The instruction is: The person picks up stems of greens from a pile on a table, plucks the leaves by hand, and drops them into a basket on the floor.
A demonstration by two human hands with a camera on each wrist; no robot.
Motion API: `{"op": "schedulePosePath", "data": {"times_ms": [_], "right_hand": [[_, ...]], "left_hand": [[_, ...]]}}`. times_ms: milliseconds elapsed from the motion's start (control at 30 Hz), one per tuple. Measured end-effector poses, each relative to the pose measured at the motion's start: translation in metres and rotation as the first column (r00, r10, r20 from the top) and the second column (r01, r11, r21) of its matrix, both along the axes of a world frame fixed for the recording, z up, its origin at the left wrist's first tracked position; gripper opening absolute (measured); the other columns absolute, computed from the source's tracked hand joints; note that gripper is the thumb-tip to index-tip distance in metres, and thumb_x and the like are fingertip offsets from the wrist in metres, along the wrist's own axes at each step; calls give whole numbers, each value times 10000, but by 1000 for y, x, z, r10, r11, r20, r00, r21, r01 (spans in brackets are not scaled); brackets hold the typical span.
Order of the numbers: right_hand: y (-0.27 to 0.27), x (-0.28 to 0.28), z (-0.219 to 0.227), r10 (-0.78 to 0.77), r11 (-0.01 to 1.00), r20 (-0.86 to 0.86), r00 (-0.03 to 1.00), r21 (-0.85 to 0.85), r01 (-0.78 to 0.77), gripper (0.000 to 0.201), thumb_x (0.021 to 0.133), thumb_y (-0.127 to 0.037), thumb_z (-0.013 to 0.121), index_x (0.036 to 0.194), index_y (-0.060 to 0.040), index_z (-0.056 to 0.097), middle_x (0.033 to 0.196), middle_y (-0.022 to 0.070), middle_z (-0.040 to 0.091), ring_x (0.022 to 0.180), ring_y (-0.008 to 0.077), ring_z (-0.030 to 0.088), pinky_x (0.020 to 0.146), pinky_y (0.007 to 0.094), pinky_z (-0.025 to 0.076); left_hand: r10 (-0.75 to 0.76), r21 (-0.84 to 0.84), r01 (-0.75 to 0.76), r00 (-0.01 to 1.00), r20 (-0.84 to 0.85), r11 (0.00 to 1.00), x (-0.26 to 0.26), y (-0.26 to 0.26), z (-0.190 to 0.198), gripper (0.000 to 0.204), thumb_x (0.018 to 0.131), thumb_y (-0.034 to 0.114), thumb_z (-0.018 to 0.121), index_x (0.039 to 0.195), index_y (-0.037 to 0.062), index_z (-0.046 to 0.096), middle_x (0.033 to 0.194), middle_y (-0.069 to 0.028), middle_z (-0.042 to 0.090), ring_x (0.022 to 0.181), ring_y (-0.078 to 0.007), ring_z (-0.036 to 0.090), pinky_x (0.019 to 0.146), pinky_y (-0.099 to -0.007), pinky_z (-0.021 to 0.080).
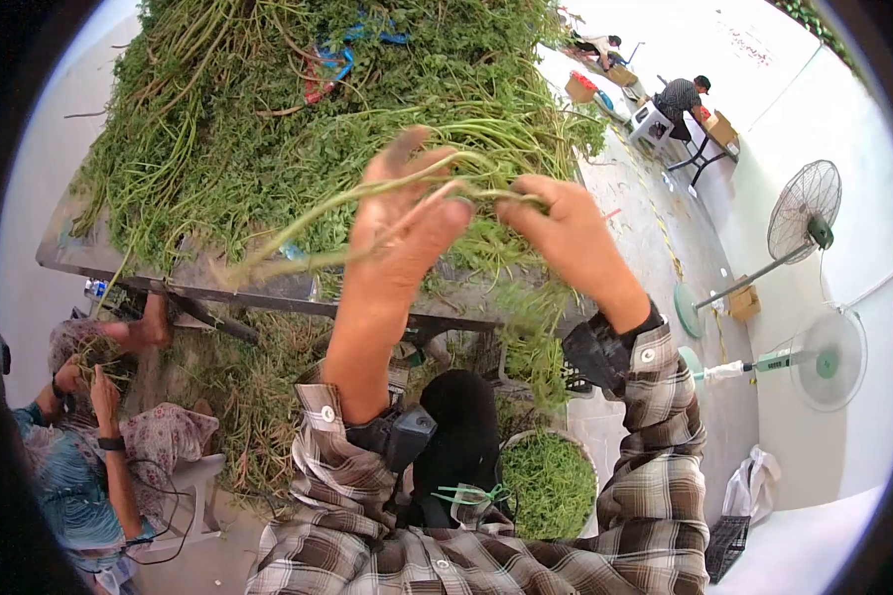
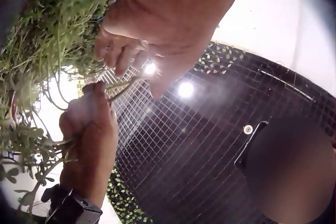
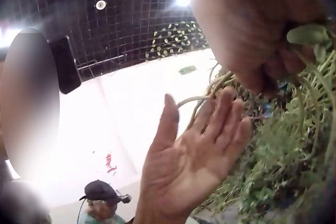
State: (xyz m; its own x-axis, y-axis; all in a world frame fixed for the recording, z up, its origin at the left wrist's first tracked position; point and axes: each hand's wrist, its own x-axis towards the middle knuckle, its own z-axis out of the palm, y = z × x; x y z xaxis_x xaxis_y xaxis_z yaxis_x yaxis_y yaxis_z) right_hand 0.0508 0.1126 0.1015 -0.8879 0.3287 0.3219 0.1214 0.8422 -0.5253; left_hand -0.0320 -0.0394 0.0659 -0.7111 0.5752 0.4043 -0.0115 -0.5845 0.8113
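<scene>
My right hand [image 1: 577, 238] grips a few long green stems [image 1: 313, 211] with curled fingers, above the near side of a leafy heap [image 1: 238, 159]. The stems run leftward across my left hand [image 1: 392, 238]; their left ends are blurred. In the right wrist view, the left hand [image 3: 194, 166] shows its palm, fingers extended and thumb apart, with a stem passing by the fingertips. Leaves hang below the right hand [image 2: 89, 140] in the left wrist view. Where the stems meet the left fingers is partly hidden.
The heap covers a dark table [image 1: 208, 288]. Below stands a round basket of greens [image 1: 551, 486], beside a black-covered shape [image 1: 461, 426]. A person in blue [image 1: 69, 476] sits at the lower left. Two fans [image 1: 804, 213] stand at the right; other people work farther back.
</scene>
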Motion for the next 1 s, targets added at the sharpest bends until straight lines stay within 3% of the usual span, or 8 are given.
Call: {"op": "schedulePosePath", "data": {"times_ms": [133, 267, 333, 433, 533, 733, 833, 1000], "right_hand": [[-27, 4, -19, 154, 979, -51, 987, -129, -159, 155, 795, -117, 574, 849, 29, 582, 666, 192, 539, 583, 303, 530, 566, 361, 431], [-36, 7, -38, 202, 915, -181, 963, -317, -251, 242, 780, -109, 591, 985, 17, 570, 808, 166, 592, 683, 202, 538, 650, 328, 434], [-38, 13, -37, 132, 901, -61, 989, -410, -145, 280, 783, -101, 593, 1030, 19, 539, 857, 151, 592, 707, 210, 522, 677, 326, 424], [-34, 20, -57, 154, 930, -137, 979, -314, -190, 245, 805, -117, 580, 1004, 18, 533, 786, 141, 574, 694, 199, 519, 650, 328, 417], [-27, 30, -65, 125, 932, 29, 992, -345, -107, 193, 850, -143, 543, 969, 8, 534, 725, 116, 554, 651, 184, 515, 610, 328, 415], [-35, 28, -67, 89, 857, -117, 989, -497, -136, 193, 917, -189, 476, 911, -5, 536, 642, 58, 505, 542, 142, 481, 523, 298, 403], [-42, 25, -65, 80, 761, -169, 982, -626, -170, 190, 917, -183, 477, 896, -5, 539, 621, 24, 493, 555, 100, 476, 521, 260, 403], [-37, 32, -68, 164, 651, -129, 978, -730, -205, 186, 916, -177, 484, 889, -2, 541, 651, 5, 514, 581, 87, 496, 543, 244, 413]], "left_hand": [[-222, -103, 219, 975, -15, 970, 0, 8, -14, 354, 920, 266, 484, 1174, 21, 511, 1040, -83, 575, 967, -135, 527, 849, -293, 419], [-100, -11, 101, 993, 65, 995, -4, 3, -12, 364, 964, 316, 361, 986, 5, 548, 998, -126, 607, 924, -198, 580, 851, -330, 436], [-13, 39, 8, 994, 109, 999, -8, 2, -14, 343, 969, 317, 346, 915, 21, 511, 878, -119, 610, 854, -214, 601, 823, -344, 465], [-45, 262, -42, 948, 316, 964, -20, -3, -20, 314, 974, 291, 334, 881, 26, 475, 676, -75, 542, 707, -241, 615, 730, -372, 505], [-22, 311, -109, 920, 390, 944, -24, -6, -23, 312, 973, 295, 340, 904, 21, 473, 688, -78, 549, 707, -239, 614, 735, -366, 505], [-17, 247, -104, 896, 444, 964, 1, 17, -22, 270, 937, 256, 459, 1032, 4, 468, 823, -89, 599, 844, -219, 609, 799, -322, 476], [-79, 155, 42, 968, 238, 987, 13, 28, -24, 285, 927, 267, 477, 1055, 13, 493, 905, -100, 612, 787, -173, 597, 762, -296, 481], [-230, -7, 242, 931, 283, 970, 17, 20, -23, 275, 959, 284, 393, 978, 32, 502, 834, -80, 595, 781, -177, 591, 727, -310, 496]]}}
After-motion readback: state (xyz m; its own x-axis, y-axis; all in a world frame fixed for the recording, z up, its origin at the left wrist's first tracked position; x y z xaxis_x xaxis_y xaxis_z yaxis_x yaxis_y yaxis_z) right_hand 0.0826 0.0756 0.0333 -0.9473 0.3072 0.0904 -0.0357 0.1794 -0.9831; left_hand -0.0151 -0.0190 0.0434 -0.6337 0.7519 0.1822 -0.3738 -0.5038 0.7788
